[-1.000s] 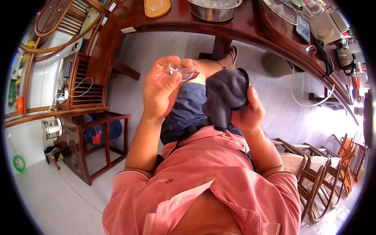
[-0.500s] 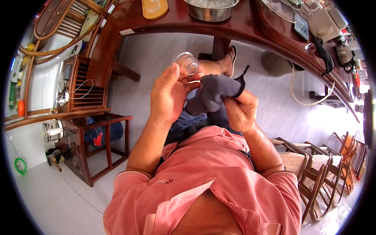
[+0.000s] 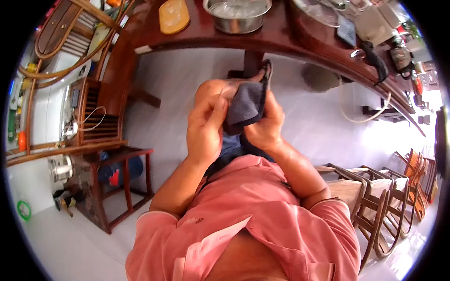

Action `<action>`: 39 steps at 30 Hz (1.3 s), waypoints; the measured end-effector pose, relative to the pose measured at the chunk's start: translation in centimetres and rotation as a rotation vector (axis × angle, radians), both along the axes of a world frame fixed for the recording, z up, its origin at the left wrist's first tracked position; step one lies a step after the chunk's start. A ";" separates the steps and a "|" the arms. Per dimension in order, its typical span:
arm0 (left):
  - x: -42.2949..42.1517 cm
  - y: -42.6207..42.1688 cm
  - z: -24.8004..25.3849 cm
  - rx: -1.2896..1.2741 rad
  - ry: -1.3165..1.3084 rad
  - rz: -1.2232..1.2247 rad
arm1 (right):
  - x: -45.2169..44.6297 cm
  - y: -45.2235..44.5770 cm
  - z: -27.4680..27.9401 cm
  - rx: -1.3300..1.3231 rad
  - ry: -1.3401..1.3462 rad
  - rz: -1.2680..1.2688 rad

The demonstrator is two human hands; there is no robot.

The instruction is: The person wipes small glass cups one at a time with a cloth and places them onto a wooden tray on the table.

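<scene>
A dark grey cloth [image 3: 246, 104] is held up in front of my body, gripped along its edge by my right hand [image 3: 268, 122], thumb and fingers closed. At the cloth's left side, my left hand [image 3: 205, 127] is closed around a small clear glass cup [image 3: 228, 90]. Only a faint, blurred part of the cup shows; the cloth and my fingers cover the rest. The two hands are close together, and the cloth touches the cup.
Along the far side runs a dark red wooden table [image 3: 201, 43]. On it are a yellow wooden tray [image 3: 165, 24] with clear glassware, a steel basin [image 3: 238, 25] with glassware, and a phone [image 3: 346, 32]. A bucket [image 3: 320, 77] stands beneath; wooden chairs [image 3: 349, 187] are at right.
My left hand has tilted and brought the glass cup against the cloth, so the cup is now mostly hidden. My right hand has moved left with the cloth. The view has shifted slightly.
</scene>
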State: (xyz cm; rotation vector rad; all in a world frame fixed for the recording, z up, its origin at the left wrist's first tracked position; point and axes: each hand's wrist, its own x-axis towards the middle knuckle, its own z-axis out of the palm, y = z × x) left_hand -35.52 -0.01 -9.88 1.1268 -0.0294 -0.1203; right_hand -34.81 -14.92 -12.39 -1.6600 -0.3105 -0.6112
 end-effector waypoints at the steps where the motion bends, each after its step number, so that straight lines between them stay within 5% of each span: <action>1: 0.0 0.0 0.3 0.026 0.002 -0.004 | 0.1 -0.1 0.2 -0.065 -0.033 -0.031; 7: 0.2 -0.8 1.6 0.263 -0.242 -0.063 | -0.4 0.5 -3.0 0.022 0.316 0.078; 9: 1.3 -2.0 3.4 0.532 -0.675 0.039 | 1.6 0.1 0.6 0.080 0.066 0.038; 15: 0.6 -0.8 2.3 0.740 -0.966 0.071 | -0.1 -0.3 4.6 0.623 0.940 0.345; 18: 1.5 -0.6 1.9 0.767 -1.077 0.043 | 0.1 -0.8 8.3 0.794 1.173 0.405; 21: 0.7 -0.1 1.2 0.669 -0.940 0.049 | 0.0 0.4 4.5 0.476 0.704 0.406; 22: 0.6 -0.1 1.2 0.593 -0.890 0.043 | 0.0 0.4 4.1 0.042 0.345 0.229; 29: -1.3 0.4 2.3 -0.194 0.033 0.009 | -1.6 0.4 2.6 -0.555 -0.188 0.096; 32: -1.7 1.1 2.5 -0.224 0.042 -0.103 | -1.5 -0.3 2.9 -0.719 -0.498 -0.003; 39: -1.2 0.0 3.5 0.109 -0.473 -0.063 | -2.0 0.4 2.6 -0.430 -0.240 0.067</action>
